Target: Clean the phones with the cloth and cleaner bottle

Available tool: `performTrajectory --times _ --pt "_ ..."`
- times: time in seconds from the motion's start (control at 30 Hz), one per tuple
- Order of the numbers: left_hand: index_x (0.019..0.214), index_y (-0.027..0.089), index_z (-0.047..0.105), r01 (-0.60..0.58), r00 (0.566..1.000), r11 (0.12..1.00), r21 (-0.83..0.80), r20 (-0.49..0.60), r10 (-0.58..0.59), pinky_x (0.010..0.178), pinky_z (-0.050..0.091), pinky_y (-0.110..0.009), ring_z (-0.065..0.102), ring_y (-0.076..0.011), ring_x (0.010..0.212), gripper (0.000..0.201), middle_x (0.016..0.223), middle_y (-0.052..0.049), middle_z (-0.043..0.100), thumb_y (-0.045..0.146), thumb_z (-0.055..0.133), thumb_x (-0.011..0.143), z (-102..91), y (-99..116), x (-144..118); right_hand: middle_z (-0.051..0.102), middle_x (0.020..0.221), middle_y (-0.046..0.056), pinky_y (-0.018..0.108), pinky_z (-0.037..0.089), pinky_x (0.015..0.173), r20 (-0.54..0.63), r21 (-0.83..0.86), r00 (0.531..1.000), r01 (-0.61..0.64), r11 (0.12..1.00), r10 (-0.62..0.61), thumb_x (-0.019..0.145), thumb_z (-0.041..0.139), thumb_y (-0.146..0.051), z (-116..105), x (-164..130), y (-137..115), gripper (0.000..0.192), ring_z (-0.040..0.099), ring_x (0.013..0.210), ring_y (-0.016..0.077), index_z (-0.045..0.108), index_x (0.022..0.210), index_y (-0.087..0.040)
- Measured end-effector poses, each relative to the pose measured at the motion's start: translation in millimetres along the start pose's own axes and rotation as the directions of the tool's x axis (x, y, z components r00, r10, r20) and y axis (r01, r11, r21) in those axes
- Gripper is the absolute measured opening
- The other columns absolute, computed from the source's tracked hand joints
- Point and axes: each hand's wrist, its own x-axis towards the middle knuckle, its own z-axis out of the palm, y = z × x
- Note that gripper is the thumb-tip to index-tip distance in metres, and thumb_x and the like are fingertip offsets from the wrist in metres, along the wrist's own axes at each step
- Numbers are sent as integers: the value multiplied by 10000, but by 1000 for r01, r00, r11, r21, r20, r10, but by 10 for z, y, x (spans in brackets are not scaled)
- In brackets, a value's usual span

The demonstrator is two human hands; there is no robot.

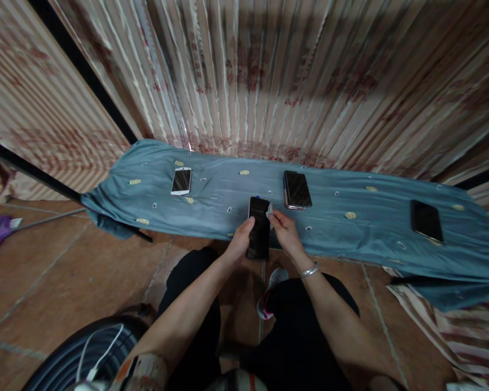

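Observation:
My left hand (239,243) grips the left edge of a black phone (259,228), held screen up over the near edge of a table covered in blue-grey cloth (342,239). My right hand (283,231), with a silver bangle on its wrist, pinches a small white wipe (269,209) against the phone's upper right corner.
Three more phones lie on the cloth: a white one (181,181) at left, a dark one (297,189) behind my hands, a black one (426,220) at right. Striped curtains (269,76) hang behind. A dark round object with white cable (89,353) sits lower left. Tiled floor below.

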Motion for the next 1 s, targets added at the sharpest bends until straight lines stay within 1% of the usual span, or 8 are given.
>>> performTrajectory --times 0.13,0.3,0.43,0.63,0.73,0.87,0.93,1.0 --pt "921 141 729 -67 998 997 26 -16 67 1024 438 -369 638 -266 1125 396 1002 -97 756 502 719 757 -22 35 35 749 936 23 389 470 950 36 22 999 -18 1000 18 743 650 -590 27 -29 1 457 651 949 237 734 997 -219" --pt "953 128 725 -133 990 991 -8 -53 132 1008 450 -360 652 -264 1105 472 1010 -104 756 546 725 732 -76 175 90 746 868 17 357 492 881 142 70 986 -103 992 93 691 706 -582 104 -114 21 443 650 875 216 756 902 -195" --pt "1032 127 711 -102 993 991 -85 -75 96 962 493 -358 692 -250 1030 483 978 -102 763 540 676 784 -119 301 114 750 856 7 346 495 875 225 102 965 -161 982 134 681 735 -556 175 -187 9 424 655 859 203 766 911 -201" --pt "1003 76 703 -29 993 981 -193 -117 7 856 549 -339 730 -232 892 488 856 -133 762 460 404 968 -114 478 95 769 958 20 362 493 925 409 88 903 -185 979 134 742 708 -552 214 -253 -52 421 682 915 212 759 977 -206" --pt "1009 91 699 -17 992 970 -242 -128 -15 783 564 -312 731 -215 828 496 847 -121 759 477 391 972 -122 523 87 769 979 25 363 503 912 446 38 890 -130 991 100 797 656 -550 220 -269 -57 421 686 917 216 748 1010 -199" --pt "958 112 697 -4 988 953 -303 -149 -43 705 568 -291 718 -197 744 514 815 -110 744 519 383 963 -153 547 98 762 967 33 360 530 851 431 -118 903 69 991 -12 902 529 -506 231 -305 -70 405 695 882 225 725 1075 -197" --pt "914 114 688 -17 984 946 -324 -171 -42 706 568 -294 709 -190 715 529 778 -105 731 509 342 977 -163 565 110 753 1016 46 373 536 864 392 -236 916 192 953 -87 948 472 -446 234 -332 -82 388 699 919 235 694 1158 -207" --pt "886 113 681 -22 982 939 -342 -186 -44 731 569 -304 704 -191 706 546 738 -101 716 508 315 983 -165 590 118 726 1127 73 401 525 934 355 -329 915 314 891 -191 971 449 -384 234 -356 -86 378 682 1030 247 651 1239 -211"
